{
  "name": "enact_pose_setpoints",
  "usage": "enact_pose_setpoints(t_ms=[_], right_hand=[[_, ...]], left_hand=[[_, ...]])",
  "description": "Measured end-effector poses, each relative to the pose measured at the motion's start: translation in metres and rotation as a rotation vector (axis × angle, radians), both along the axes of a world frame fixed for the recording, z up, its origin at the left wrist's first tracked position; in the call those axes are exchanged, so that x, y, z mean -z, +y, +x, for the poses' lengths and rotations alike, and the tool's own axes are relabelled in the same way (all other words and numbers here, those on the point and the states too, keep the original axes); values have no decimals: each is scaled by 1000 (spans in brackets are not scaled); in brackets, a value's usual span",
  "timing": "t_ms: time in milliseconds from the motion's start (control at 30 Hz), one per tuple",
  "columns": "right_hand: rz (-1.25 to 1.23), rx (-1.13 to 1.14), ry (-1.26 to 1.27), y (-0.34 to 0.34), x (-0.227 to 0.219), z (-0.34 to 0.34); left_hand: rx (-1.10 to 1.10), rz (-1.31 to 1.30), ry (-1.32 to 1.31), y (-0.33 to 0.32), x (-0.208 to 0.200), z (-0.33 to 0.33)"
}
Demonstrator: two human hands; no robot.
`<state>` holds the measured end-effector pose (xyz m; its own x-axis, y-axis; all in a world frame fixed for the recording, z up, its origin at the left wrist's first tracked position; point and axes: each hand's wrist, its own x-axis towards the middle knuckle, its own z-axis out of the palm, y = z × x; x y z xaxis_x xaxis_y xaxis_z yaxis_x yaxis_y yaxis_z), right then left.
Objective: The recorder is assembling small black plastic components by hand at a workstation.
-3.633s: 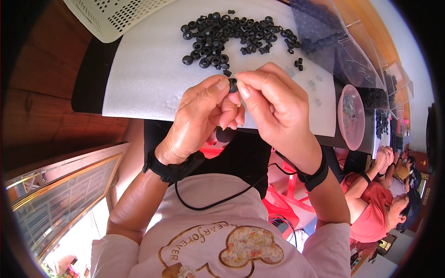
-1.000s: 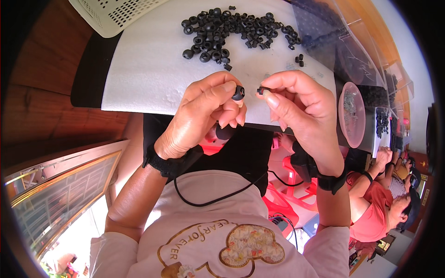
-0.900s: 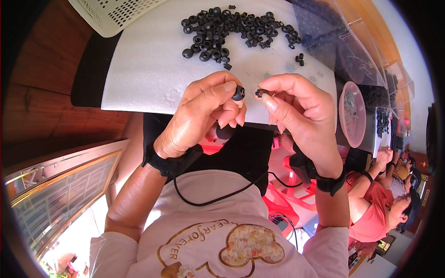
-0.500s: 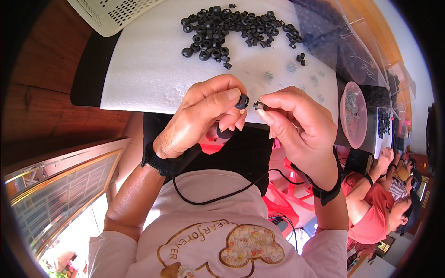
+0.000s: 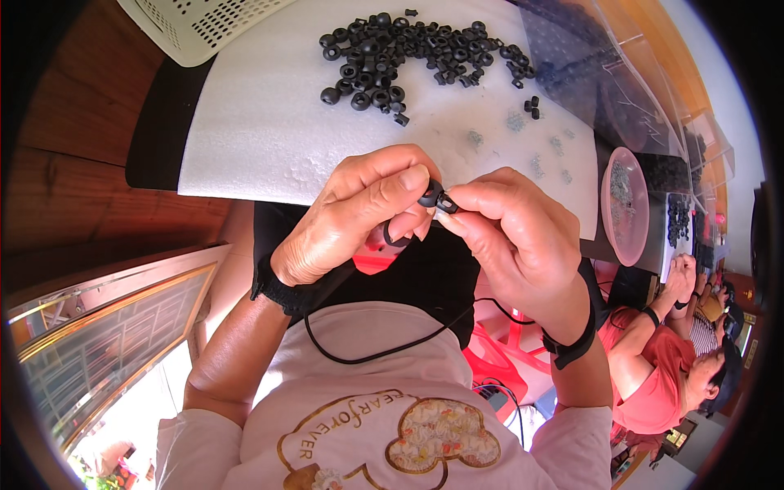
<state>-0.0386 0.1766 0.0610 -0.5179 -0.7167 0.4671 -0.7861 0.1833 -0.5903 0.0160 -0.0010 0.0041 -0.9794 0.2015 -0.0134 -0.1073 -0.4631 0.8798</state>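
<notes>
Two black parts are held together at the near edge of the white sheet (image 5: pixel 245 139).

The round part (image 5: pixel 429 195) is pinched in the left hand (image 5: pixel 355 204), the smaller piece (image 5: pixel 446 204) in the right hand (image 5: pixel 523 233); they appear to be touching. Both are probably light, smooth and fairly stiff, best gripped by their outer sides with fingertips. No marking can be made out on them; gold lettering is printed on the shirt (image 5: pixel 359 335), on the wearer's side of the sheet.

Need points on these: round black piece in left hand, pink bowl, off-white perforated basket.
Round black piece (image 5: pixel 429 196): head view, on its exposed curved side.
Pink bowl (image 5: pixel 627 247): head view, on its bare inner wall.
Off-white basket (image 5: pixel 217 26): head view, on its perforated surface.
</notes>
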Motion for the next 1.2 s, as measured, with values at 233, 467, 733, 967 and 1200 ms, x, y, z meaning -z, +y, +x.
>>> enact_pose_setpoints(t_ms=[233,467,733,967,1200], right_hand=[[17,-10,24,-1,-2,3],[63,12,77,1,-1,1],[94,-38,-731,-1,-6,-13],[66,-137,-942,-8,-12,-22],[157,-181,-1053,-11,-13,-37]], left_hand=[[-3,-31,21,0,0,1],[22,-103,-13,-1,-6,0],[11,-127,-15,0,0,2],[-63,-74,-13,4,2,0],[-51,-78,4,2,1,-2]])
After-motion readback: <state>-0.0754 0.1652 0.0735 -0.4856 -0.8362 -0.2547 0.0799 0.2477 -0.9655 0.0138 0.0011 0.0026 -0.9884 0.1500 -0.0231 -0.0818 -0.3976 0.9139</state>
